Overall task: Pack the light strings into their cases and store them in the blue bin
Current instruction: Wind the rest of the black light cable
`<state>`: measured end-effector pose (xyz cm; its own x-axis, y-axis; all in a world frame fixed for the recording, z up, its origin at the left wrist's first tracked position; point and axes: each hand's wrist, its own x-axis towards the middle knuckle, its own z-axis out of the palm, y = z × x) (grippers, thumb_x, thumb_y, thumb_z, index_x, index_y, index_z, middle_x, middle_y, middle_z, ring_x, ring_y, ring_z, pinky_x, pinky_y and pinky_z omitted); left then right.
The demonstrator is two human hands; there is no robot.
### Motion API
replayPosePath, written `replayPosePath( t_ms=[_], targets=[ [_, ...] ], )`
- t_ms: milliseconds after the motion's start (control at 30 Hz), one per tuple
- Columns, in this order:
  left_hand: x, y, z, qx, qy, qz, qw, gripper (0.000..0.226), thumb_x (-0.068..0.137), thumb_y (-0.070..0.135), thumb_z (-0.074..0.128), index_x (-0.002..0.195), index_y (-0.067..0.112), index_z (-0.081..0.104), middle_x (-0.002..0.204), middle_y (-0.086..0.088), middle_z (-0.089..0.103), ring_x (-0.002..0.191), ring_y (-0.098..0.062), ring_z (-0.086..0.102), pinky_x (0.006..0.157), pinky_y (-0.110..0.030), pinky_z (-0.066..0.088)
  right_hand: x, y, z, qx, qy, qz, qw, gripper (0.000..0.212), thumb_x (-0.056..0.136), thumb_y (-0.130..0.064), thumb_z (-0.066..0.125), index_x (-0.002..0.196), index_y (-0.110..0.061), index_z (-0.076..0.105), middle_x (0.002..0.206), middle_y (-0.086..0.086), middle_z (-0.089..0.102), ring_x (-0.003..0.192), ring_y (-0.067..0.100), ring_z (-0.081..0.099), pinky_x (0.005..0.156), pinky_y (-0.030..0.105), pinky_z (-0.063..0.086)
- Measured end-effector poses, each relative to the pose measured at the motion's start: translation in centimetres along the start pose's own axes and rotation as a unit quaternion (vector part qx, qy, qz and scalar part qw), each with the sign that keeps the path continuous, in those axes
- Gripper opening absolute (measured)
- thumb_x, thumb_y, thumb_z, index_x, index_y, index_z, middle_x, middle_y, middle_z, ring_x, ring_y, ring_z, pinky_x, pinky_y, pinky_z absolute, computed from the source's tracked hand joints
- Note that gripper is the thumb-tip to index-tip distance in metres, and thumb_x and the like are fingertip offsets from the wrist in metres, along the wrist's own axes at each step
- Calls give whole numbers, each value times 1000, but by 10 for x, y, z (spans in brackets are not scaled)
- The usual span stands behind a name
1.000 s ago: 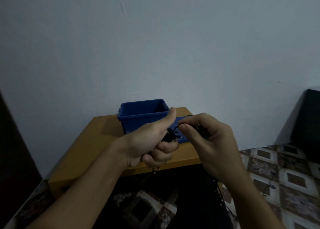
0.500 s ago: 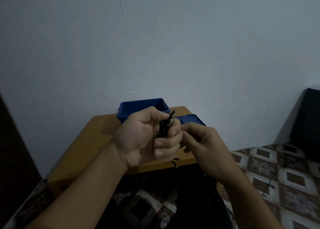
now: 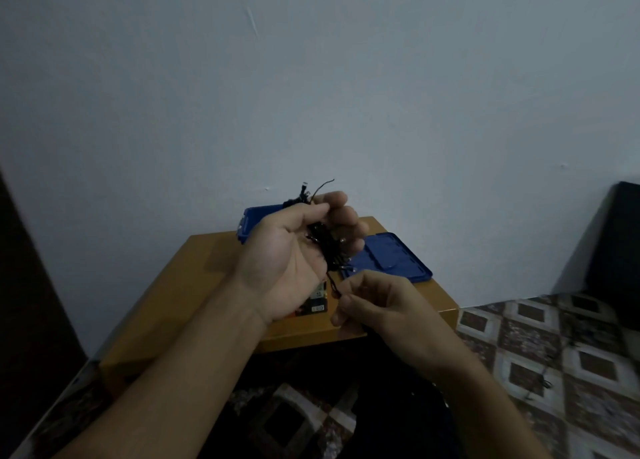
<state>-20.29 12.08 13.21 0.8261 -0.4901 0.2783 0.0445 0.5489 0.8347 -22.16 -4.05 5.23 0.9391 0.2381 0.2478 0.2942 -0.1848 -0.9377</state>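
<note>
Two hands: both raised over the table (image 3: 207, 285), near each other but not touching
Left hand (image 3: 291, 261): palm turned toward the camera, fingers curled round a bunched light string (image 3: 322, 247), thumb laid across the top of the bundle
Right hand (image 3: 377, 306): lower and to the right; thumb and forefinger pinch one strand that hangs down from the bundle
Light string: black wire, gathered in a loose bunch in the left hand; a few small pale bulbs show along it; two loose ends stick up above the left fingers
Blue bin (image 3: 252, 221): at the back of the table by the wall, mostly hidden behind the left hand; only its left rim and wall show; contents cannot be told
Blue flat piece (image 3: 391, 261): lies flat on the table to the right of the bin, raised edge all round; lid or case, cannot tell
Printed carton (image 3: 317, 301): orange and black, on the table under the left palm, partly covered by it; print too small to read
Table: yellow-brown wood, back edge against a pale wall (image 3: 346, 94)
Floor (image 3: 554, 354): patterned square tiles to the right of the table; thin dark wire (image 3: 540, 379) lies on them
</note>
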Motion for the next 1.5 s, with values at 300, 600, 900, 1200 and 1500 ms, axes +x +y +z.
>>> replayPosePath(
  t_ms=[300, 600, 900, 1200, 1500],
  targets=[
    [8, -4, -1, 16, 49, 35, 998, 28, 105, 7, 30, 111, 6, 58, 108, -16, 73, 104, -28, 71, 94, -36, 55, -4, -11, -2, -52, -6, -20, 998, 14, 102, -19, 55, 98, -17, 69, 85, 5, 75, 64, 16, 64, 67, 29, 56],
    [11, -7, -3, 18, 122, 74, 990, 29, 98, -10, 36, 114, 3, 57, 115, -19, 72, 107, -29, 71, 97, -38, 50, -9, -21, -5, -78, 12, -22, 997, 14, 99, -26, 60, 90, -19, 68, 66, -7, 66, 56, 5, 54, 55, 19, 45],
    [14, -9, -7, 58, 169, 101, 979, 26, 98, -11, 36, 109, 0, 58, 101, -18, 75, 83, -25, 74, 70, -30, 60, -11, -26, -6, -96, 29, -28, 995, 24, 97, -28, 63, 82, -10, 62, 60, -5, 56, 48, 2, 46, 50, 14, 39],
    [13, -15, -11, 189, 224, 89, 952, 23, 107, 9, 38, 102, 5, 61, 77, -6, 73, 55, -15, 59, 54, -28, 50, -14, -30, -9, -134, 41, -53, 989, 29, 93, -32, 69, 75, -12, 58, 57, -8, 52, 51, 4, 44, 52, 18, 38],
    [10, -17, -17, 350, 179, 30, 919, 31, 108, 21, 39, 98, 2, 62, 74, -18, 69, 67, -33, 69, 64, -37, 57, -20, -39, -23, -219, 49, -3, 975, 14, 94, -18, 64, 92, -30, 71, 67, -17, 68, 48, 1, 49, 48, 16, 38]
  ],
)
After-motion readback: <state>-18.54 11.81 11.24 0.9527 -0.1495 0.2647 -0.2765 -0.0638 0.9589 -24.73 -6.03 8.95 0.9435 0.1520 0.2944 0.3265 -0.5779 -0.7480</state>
